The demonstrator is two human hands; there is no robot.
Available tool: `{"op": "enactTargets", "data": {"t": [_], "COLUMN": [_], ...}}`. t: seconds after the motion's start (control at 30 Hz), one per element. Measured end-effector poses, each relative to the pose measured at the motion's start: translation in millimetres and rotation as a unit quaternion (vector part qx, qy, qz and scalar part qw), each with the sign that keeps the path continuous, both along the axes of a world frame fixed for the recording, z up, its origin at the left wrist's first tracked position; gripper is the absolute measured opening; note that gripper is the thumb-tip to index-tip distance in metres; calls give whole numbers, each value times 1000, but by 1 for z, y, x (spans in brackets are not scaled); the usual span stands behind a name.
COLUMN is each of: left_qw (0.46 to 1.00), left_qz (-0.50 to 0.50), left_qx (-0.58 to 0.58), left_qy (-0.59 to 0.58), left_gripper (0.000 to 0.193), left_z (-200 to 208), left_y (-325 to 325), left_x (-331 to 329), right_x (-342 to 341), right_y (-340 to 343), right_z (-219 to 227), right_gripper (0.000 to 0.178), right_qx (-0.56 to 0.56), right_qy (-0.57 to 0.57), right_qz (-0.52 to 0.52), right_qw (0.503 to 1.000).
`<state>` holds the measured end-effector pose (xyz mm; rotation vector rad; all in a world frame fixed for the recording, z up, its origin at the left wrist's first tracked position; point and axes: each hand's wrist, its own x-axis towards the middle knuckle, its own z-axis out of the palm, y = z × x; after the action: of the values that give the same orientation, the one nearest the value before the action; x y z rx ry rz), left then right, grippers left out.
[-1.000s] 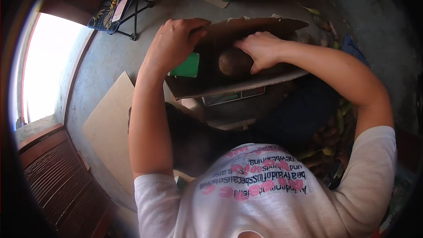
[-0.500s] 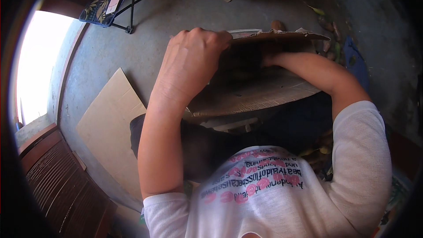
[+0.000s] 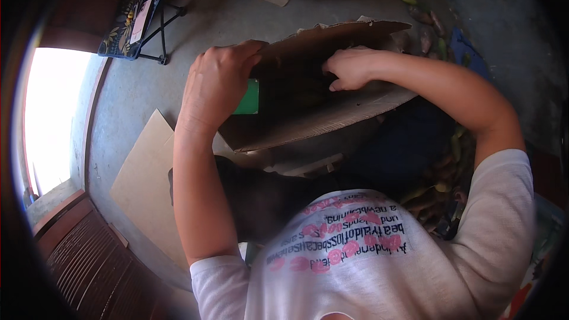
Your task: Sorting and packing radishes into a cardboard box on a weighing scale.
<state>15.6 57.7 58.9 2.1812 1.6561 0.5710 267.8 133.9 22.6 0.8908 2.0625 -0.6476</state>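
Left hand [image 3: 220, 77] grasps the cardboard box [image 3: 290, 132] at its far left corner; right hand [image 3: 354, 67] inside, grip too shadowed to tell. Grey floor [image 3: 145, 90] carries a folding stool [image 3: 114, 42] near a bright opening [image 3: 56, 112].

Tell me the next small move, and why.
Probably lift the right hand clear of the cardboard box and toward the reddish-brown tubers: that hand looks empty over the box's opening, the left hand is at the box's left end, and the tubers lie beyond its right end.
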Motion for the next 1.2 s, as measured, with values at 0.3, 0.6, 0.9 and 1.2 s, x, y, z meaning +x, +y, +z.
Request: {"op": "enactTargets", "data": {"t": [0.3,0.6,0.9,1.2], "left_qw": [989,987,937,937], "left_qz": [59,104,220,132], "left_qx": [-30,-73,-258,-323], "left_qy": [-136,-96,-91,2], "left_gripper": [53,62,52,45], "left_z": [-9,-16,-22,-86], "left_y": [0,-3,-71,-110], "left_x": [-15,-83,-134,-139], "right_x": [230,424,361,433], "right_y": [-76,-341,-507,-496], "right_z": [142,-163,-271,-272], "right_gripper": [35,40,36,35], "right_qx": [320,322,-34,244], "right_qy": [532,180,72,36], "right_qz": [-384,-660,-538,-673], "right_qw": [683,654,839,697]}}
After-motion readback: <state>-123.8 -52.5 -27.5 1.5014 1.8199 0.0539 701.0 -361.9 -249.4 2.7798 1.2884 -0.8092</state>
